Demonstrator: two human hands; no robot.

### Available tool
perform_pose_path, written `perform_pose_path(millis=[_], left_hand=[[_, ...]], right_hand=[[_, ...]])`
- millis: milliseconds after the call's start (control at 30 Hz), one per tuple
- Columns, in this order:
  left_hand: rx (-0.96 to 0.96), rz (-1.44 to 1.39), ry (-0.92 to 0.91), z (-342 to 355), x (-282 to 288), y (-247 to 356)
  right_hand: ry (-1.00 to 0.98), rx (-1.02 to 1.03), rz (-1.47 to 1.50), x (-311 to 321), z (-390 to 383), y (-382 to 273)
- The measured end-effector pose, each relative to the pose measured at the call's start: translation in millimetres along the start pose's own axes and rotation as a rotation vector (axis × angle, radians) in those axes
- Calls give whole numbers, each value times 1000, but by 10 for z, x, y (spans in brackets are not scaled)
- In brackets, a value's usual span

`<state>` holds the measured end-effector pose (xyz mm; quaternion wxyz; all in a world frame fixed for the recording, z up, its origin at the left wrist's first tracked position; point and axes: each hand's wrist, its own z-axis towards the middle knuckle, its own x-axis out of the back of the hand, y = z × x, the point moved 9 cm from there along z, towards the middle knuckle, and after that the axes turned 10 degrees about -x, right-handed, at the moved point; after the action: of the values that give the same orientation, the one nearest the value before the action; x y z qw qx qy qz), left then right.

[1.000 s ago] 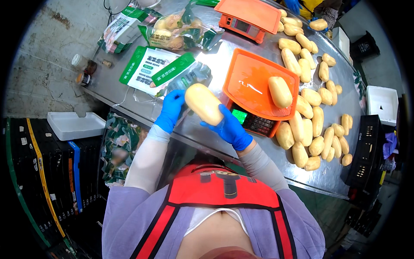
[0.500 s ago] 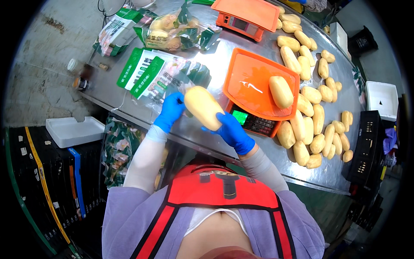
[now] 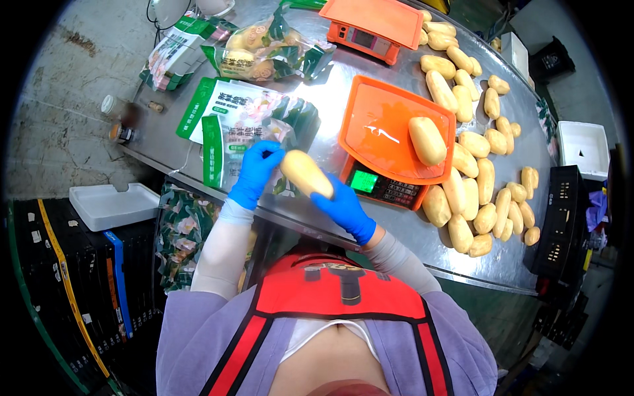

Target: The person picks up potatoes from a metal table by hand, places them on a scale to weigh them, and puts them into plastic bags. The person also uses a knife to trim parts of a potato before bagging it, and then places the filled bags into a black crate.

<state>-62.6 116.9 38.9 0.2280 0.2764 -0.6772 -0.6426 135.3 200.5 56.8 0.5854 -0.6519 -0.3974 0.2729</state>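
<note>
Presently, right grip point(image 3: 346, 208) clasps one pale root point(image 3: 303, 171), best kept steady; left grip point(image 3: 253, 175), beside green-white bag point(image 3: 231, 148), cannot be told.

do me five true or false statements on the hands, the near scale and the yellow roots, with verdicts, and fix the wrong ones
1. The right hand grips a pale yellow root piece. True.
2. The left hand is bare. False: it wears a blue glove.
3. The nearer scale has a green-lit display. True.
4. Three pieces lie on that scale. False: one piece rests on its orange pan.
5. Loose root pieces lie on the metal table, right of that scale. True.
</note>
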Motion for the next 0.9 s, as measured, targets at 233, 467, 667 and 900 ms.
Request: perform_pose_path(millis=[233, 467, 667, 900], left_hand=[[-740, 872, -105, -204, -467, 914], [-766, 777, -190, -230, -764, 1038], [-822, 665, -231, -365, -1183, 977], [-879, 619, -470, -987, -1764, 924]], right_hand=[[-220, -403, 188, -102, -31, 189], [4, -137, 69, 18, -29, 85], [-84, -183, 144, -92, 22, 197], [-362, -429, 982, -259, 18, 86]])
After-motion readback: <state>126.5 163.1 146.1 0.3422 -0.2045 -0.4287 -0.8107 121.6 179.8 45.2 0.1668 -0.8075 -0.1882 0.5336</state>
